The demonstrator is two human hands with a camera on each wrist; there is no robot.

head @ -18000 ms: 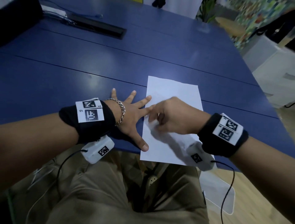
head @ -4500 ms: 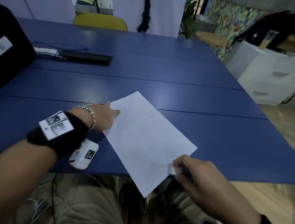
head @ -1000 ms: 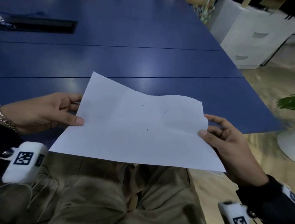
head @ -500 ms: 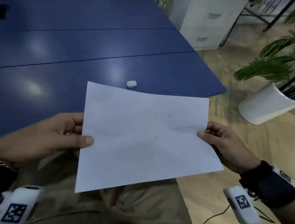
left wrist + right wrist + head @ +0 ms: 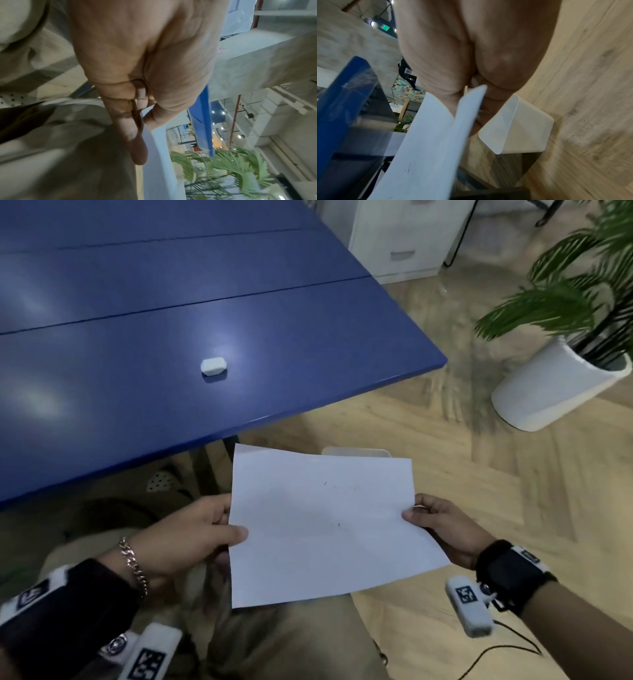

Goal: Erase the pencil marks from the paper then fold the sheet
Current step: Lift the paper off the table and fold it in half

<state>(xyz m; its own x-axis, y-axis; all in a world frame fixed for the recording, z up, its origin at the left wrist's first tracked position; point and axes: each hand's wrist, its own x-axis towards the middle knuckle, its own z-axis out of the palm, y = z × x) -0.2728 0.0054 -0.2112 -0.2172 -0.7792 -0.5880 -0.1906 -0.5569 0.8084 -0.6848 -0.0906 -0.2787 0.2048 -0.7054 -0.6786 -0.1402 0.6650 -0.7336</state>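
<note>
A white sheet of paper hangs in the air over my lap, off the table, with a few tiny dark specks on it. My left hand pinches its left edge, thumb on top. My right hand pinches its right edge. In the left wrist view the paper runs edge-on between thumb and fingers. The right wrist view shows the paper bending away from my palm. A small white eraser lies alone on the blue table.
The table's near right corner lies beyond the sheet. A potted plant in a white pot stands on the wooden floor at right, a white cabinet behind it. A white bin sits on the floor under the paper.
Both hands have carried the sheet off the table, towards me and to the right, over my lap and the floor. The eraser stays on the table.
</note>
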